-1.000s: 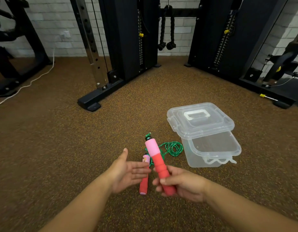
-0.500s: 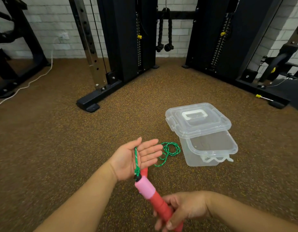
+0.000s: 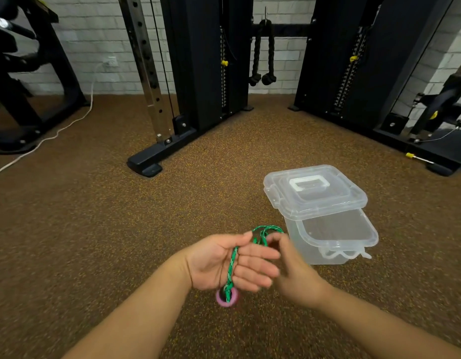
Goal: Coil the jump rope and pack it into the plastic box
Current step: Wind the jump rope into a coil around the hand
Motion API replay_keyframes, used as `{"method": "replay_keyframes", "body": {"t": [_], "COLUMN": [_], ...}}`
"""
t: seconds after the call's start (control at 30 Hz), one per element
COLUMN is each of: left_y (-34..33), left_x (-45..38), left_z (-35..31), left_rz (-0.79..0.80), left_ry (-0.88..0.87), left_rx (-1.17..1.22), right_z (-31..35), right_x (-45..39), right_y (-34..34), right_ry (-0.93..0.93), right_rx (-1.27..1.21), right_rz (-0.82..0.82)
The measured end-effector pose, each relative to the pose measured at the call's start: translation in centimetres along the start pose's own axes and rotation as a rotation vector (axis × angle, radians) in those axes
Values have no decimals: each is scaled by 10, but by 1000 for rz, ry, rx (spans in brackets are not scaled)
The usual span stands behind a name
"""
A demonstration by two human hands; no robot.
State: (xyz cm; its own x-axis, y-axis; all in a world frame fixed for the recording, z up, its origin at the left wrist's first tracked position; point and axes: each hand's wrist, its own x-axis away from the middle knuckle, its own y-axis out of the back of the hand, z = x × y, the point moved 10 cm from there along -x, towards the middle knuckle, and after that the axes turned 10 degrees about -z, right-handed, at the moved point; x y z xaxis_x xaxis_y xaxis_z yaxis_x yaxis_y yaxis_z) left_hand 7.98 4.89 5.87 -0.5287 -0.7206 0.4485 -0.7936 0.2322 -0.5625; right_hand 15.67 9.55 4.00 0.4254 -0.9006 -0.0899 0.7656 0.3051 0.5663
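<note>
The green jump rope [image 3: 232, 263] runs across the palm of my left hand [image 3: 224, 260], whose fingers are apart, palm up. A pink handle end [image 3: 225, 298] hangs just below that hand, seen end-on. My right hand [image 3: 291, 270] is blurred, close beside the left, and pinches a loop of the rope [image 3: 265, 230] above the left fingertips. The clear plastic box [image 3: 333, 239] stands on the floor to the right, with its lid [image 3: 315, 190] resting askew over the far half. The second handle is hidden.
Brown speckled gym floor [image 3: 94, 229] all around. A black cable machine with a steel upright [image 3: 151, 86] and foot [image 3: 146, 164] stands ahead; another black frame [image 3: 405, 141] is at the right. A white cable [image 3: 55, 130] trails on the left floor.
The right hand let go of the red and pink handle, which now dangles below the left hand, and moved up to pinch the rope. The rope loop left the floor.
</note>
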Motion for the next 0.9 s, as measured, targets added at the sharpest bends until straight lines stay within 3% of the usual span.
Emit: {"method": "replay_keyframes", "body": {"t": [0.07, 0.2, 0.33, 0.53, 0.8, 0.9], "left_y": [-4, -6, -12, -21, -13, -5], "left_x": [0, 3, 7, 7, 17, 18], "left_z": [5, 7, 5, 5, -8, -17], "left_rz": [21, 29, 83, 111, 88, 46], "left_ry": [31, 57, 66, 75, 23, -5], "left_rx": [-23, -37, -34, -30, -16, 33], "right_z": [11, 37, 19, 31, 1, -13], "right_x": [-8, -9, -14, -4, -16, -14], "right_y": [11, -11, -2, -26, 23, 46], "right_ry": [83, 314, 193, 264, 137, 17], "right_rx": [-39, 11, -38, -31, 40, -40], "right_rz": [-103, 18, -15, 192, -124, -260]}}
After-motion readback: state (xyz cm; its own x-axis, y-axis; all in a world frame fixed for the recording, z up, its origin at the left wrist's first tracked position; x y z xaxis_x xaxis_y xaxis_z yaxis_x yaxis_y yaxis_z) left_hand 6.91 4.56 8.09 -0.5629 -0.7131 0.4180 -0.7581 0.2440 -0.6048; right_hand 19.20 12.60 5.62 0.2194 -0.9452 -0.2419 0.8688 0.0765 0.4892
